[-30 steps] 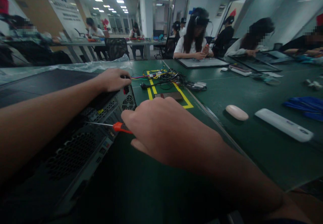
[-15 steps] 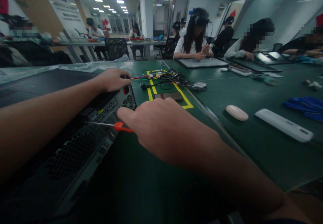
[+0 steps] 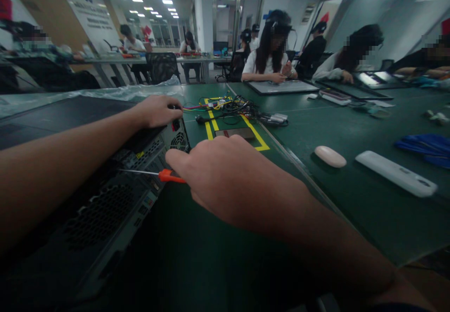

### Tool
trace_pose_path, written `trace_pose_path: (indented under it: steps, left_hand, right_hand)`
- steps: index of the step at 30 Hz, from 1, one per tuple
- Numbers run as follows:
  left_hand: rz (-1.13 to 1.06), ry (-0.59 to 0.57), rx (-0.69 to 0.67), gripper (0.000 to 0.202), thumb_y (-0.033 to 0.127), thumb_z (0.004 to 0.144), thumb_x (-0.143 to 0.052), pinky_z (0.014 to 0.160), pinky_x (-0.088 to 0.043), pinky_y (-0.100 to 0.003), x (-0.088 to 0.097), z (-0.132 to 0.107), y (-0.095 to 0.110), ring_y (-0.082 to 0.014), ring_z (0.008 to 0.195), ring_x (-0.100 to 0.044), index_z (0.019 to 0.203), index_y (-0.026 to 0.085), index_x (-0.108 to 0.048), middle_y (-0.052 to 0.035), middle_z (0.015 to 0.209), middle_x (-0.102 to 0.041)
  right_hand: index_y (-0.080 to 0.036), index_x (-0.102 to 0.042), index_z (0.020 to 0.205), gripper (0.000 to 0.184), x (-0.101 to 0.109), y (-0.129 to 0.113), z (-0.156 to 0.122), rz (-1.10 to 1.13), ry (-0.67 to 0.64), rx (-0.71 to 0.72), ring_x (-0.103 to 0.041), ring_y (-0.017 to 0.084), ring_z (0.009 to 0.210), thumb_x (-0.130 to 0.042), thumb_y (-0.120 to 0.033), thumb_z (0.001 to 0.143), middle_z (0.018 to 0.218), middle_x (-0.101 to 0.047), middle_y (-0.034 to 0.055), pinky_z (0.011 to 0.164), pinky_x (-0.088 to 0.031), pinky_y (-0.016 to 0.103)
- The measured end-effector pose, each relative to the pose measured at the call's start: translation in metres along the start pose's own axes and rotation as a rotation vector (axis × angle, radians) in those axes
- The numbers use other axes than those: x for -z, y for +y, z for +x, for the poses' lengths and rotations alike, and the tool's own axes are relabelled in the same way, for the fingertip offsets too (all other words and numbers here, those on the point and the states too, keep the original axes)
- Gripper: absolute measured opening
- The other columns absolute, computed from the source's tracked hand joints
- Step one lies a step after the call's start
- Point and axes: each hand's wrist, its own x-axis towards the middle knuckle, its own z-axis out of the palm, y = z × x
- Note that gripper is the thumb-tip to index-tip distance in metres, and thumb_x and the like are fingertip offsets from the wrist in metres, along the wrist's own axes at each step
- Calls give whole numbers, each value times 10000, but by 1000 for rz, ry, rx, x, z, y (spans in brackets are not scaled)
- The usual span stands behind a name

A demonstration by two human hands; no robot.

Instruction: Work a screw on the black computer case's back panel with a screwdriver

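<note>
A black computer case (image 3: 116,195) lies on its side on the green table, its perforated rear panel facing me. My left hand (image 3: 157,110) rests on the case's top far corner, fingers curled over the edge beside the fan grille (image 3: 179,142). My right hand (image 3: 225,176) is closed around the orange handle of a screwdriver (image 3: 165,175). Its thin metal shaft points left and its tip meets the case's rear panel.
A tangle of coloured cables (image 3: 232,106) and a flat dark part (image 3: 236,133) lie in a yellow-taped square. A pale oval object (image 3: 329,156) and a white bar (image 3: 396,180) sit to the right. Several other people work at tables behind.
My right hand shifted very slightly on the screwdriver handle; the tool stays against the rear panel. My left hand has not moved.
</note>
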Motion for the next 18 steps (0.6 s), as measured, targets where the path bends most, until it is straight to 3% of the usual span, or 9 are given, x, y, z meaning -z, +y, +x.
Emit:
trace_pose_path:
  steps: [12, 18]
  left_hand:
    - [-29, -7, -27, 603, 507, 857, -548, 1111, -537, -553, 2, -2, 0, -432, 1233, -707, 1296, 230, -855, -163, 1296, -809]
    - [-31, -15, -16, 586, 521, 850, -558, 1112, -537, -547, 2, -2, -1, -419, 1232, -701, 1289, 276, -859, -132, 1287, -816]
  right_hand:
    - [-157, -726, 1079, 211, 3, 1, -1, 5, -21, 7, -697, 237, 803, -517, -152, 1104, 829, -739, 68, 622, -269, 347]
    - [-176, -736, 1086, 221, 7, -1, 0, -26, -75, -39, -680, 226, 782, -516, -170, 1101, 846, -751, 67, 642, -290, 346]
